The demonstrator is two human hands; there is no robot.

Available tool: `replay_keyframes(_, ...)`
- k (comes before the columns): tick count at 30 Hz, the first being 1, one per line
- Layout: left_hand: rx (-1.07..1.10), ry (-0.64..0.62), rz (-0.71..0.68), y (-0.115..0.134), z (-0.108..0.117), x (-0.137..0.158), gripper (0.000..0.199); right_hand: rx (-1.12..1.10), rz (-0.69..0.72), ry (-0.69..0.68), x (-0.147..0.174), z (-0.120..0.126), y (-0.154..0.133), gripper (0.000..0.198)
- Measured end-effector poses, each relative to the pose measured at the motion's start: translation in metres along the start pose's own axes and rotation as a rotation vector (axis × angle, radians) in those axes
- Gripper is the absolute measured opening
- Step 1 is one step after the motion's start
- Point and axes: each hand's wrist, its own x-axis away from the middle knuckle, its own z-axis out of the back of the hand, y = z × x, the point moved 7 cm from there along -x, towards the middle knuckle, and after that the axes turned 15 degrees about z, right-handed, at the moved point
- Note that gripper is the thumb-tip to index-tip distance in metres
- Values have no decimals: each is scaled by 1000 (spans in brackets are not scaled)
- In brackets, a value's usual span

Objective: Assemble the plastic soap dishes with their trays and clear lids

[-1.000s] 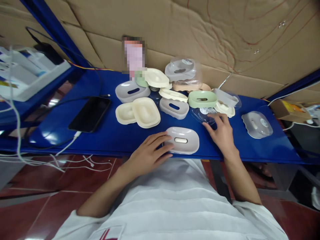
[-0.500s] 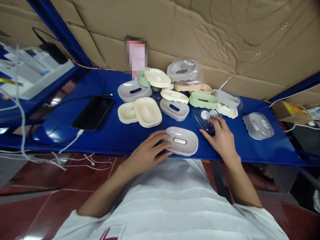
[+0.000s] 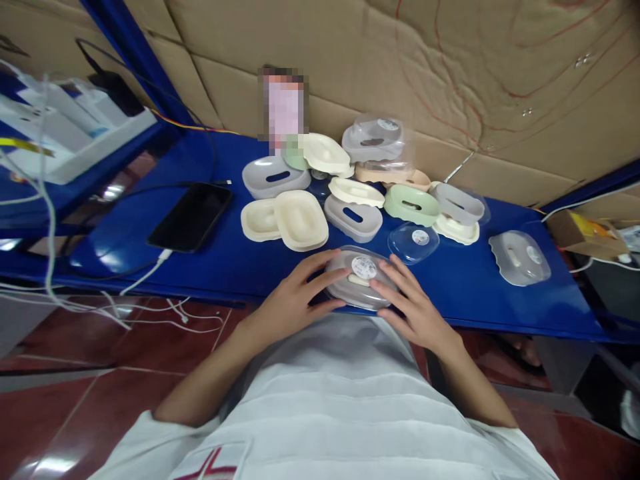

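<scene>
At the table's front edge lies a grey soap dish (image 3: pixel 363 301) with a pale bar in its slot. A clear plastic lid (image 3: pixel 336 272) with a round white label covers it. My left hand (image 3: pixel 305 290) grips the dish and lid from the left, fingers curved over the side. From the right, my right hand (image 3: pixel 413 303) holds the lid, its fingers resting on top. Just behind, another clear lid (image 3: pixel 407 245) with a label lies on the table. Farther back are cream trays (image 3: pixel 303 221), a grey dish part (image 3: pixel 363 225) and a green one (image 3: pixel 413 208).
A covered grey soap dish (image 3: pixel 517 257) stands at the right. A black phone (image 3: pixel 193 217) on a white cable lies at the left, near a white power strip (image 3: pixel 100 150). Cardboard (image 3: pixel 350 53) lines the back of the blue table (image 3: pixel 490 303).
My right hand has brought a clear lid from behind onto the grey soap dish. My left hand has stayed at the dish's left side. The view has shifted slightly.
</scene>
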Motion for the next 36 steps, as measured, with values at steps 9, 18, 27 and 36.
replay_keyframes(9,2,43,-38,0,2,0,54,100,25,24,5,-4,-6,88)
replay_keyframes(18,26,110,-70,-1,5,2,48,122,28,-17,8,-6,-6,91)
replay_keyframes(27,11,-11,23,1,1,3,63,152,-76,84,18,24,2,80)
replay_keyframes(36,-54,-73,30,1,-3,0,35,824,-863,395,146,236,194,57)
